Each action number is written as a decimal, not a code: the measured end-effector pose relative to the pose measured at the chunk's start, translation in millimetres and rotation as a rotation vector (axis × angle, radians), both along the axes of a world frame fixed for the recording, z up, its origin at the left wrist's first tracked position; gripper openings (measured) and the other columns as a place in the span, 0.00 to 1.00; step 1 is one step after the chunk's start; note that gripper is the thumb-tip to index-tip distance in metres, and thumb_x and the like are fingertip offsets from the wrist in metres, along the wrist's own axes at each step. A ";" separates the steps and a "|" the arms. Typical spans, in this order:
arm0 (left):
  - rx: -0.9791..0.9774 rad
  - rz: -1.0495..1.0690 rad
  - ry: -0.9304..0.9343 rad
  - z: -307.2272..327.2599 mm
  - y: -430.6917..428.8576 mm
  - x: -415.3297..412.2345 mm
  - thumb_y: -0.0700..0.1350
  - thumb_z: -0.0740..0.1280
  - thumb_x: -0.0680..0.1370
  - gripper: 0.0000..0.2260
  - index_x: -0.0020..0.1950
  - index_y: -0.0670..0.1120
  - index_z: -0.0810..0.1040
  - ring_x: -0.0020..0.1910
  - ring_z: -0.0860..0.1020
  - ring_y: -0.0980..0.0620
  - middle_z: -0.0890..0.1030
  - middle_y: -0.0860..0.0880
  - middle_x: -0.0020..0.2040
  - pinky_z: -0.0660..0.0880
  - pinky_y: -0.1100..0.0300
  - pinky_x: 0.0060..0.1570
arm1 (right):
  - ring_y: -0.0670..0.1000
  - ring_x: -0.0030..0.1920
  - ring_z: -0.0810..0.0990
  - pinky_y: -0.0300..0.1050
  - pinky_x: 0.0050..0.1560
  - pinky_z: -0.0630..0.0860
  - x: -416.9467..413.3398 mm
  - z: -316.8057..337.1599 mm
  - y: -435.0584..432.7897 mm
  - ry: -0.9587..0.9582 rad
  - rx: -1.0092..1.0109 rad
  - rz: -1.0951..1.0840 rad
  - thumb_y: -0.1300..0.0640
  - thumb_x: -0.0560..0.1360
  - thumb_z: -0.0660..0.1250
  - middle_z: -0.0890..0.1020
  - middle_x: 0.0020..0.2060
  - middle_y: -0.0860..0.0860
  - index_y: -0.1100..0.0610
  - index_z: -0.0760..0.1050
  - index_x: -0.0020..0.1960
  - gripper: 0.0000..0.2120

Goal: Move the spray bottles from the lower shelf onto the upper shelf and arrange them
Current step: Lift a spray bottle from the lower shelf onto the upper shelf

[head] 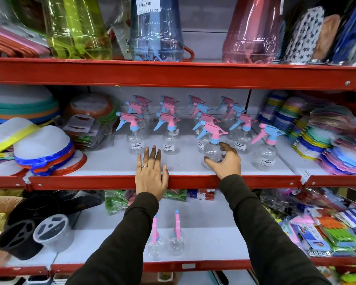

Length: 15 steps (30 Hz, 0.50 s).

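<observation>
A: Right hand point(226, 161), fingers curled loosely around the round belly of a clear plastic spray bottle with a pink trigger head and blue collar point(213, 149); the thumb reaches under its left side, and the bottle stands at the front of the grey upper shelf with the red steel lip point(193, 181). Whether the fingers press the plastic or merely cup it, I cannot tell.

B: And the left hand point(151, 171)?

A: Flat and spread, palm down on the shelf's front edge, holding nothing.

B: Which step is this?

A: Placing, by my judgement. The bottle sits ahead of the rows of matching pink-and-blue spray bottles point(171, 128), beside a single clear bottle with a blue head and pink trigger point(266, 149) near the right end.

B: What remains?

A: Two clear spray bottles with pink nozzles point(165, 237) stand on the lower grey shelf point(210, 243), between the sleeved forearms.

B: So the next move?

A: Probably squaring this bottle in line with its column, nozzle facing left like the others, then reaching down for the remaining pair.
</observation>
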<state>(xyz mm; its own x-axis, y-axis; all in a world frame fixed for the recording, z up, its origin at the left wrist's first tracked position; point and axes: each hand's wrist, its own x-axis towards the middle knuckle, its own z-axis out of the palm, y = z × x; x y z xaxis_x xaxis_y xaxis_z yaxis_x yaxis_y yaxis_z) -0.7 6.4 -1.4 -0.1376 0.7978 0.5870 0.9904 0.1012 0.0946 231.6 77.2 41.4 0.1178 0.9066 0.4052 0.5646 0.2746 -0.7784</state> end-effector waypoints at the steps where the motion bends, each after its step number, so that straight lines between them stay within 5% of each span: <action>1: 0.000 -0.002 -0.002 0.3 -0.4 0.0 0.52 0.48 0.81 0.28 0.77 0.41 0.65 0.81 0.54 0.43 0.62 0.43 0.79 0.51 0.45 0.79 | 0.56 0.56 0.79 0.47 0.60 0.77 -0.5 0.0 -0.3 0.004 -0.003 0.006 0.50 0.64 0.78 0.78 0.59 0.56 0.54 0.73 0.67 0.34; 5: 0.004 -0.021 -0.014 1.0 -1.4 -0.5 0.52 0.48 0.81 0.28 0.76 0.40 0.66 0.80 0.56 0.43 0.64 0.43 0.79 0.52 0.44 0.78 | 0.56 0.57 0.80 0.44 0.60 0.76 -1.5 -0.4 -0.7 0.026 -0.022 0.016 0.51 0.65 0.78 0.78 0.60 0.56 0.55 0.72 0.69 0.34; 11: -0.003 -0.047 -0.030 1.8 -3.0 -1.2 0.53 0.48 0.81 0.28 0.76 0.40 0.67 0.80 0.58 0.42 0.65 0.43 0.78 0.53 0.45 0.78 | 0.55 0.66 0.74 0.52 0.68 0.73 0.3 -1.4 -16.0 0.080 -0.020 -0.015 0.47 0.66 0.77 0.75 0.67 0.54 0.54 0.64 0.74 0.41; 15: -0.024 -0.073 -0.040 4.4 -5.8 -3.5 0.54 0.47 0.81 0.29 0.76 0.40 0.66 0.80 0.58 0.42 0.65 0.43 0.78 0.51 0.46 0.79 | 0.48 0.51 0.77 0.49 0.55 0.78 -4.6 -4.0 -44.8 0.123 0.185 -0.046 0.51 0.69 0.74 0.79 0.58 0.49 0.52 0.74 0.65 0.26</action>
